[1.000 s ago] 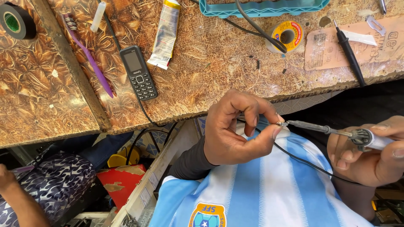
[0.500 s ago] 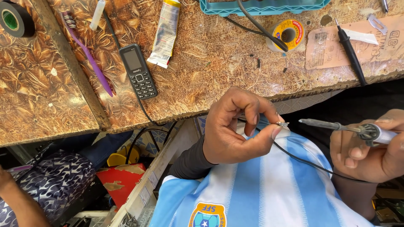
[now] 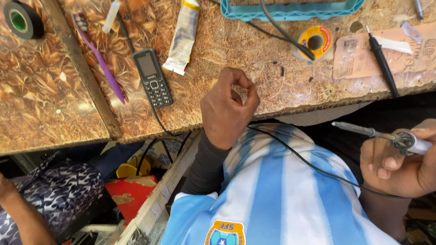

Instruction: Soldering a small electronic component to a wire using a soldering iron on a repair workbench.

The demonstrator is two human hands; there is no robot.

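Observation:
My left hand [image 3: 229, 106] is raised over the front edge of the wooden table [image 3: 254, 54], with the fingertips pinched together. A thin black wire [image 3: 313, 168] runs from under it across my blue-and-white striped shirt [image 3: 272, 195] toward my right hand [image 3: 399, 161]. What the fingertips pinch is hidden. At the right edge, my right hand grips a soldering iron [image 3: 370, 132] by its handle. The metal tip points left, well apart from my left hand.
On the table lie a black keypad phone [image 3: 153, 78], a purple toothbrush [image 3: 102, 59], a squeezed tube [image 3: 184, 38], a solder spool [image 3: 313, 41], a teal tray [image 3: 290, 9], a black probe [image 3: 381, 61] and a tape roll [image 3: 22, 20]. Another person's arm [image 3: 18, 213] is at lower left.
My left hand has risen from my chest to the table edge, away from the iron's tip. My right hand has drawn the soldering iron back to the right.

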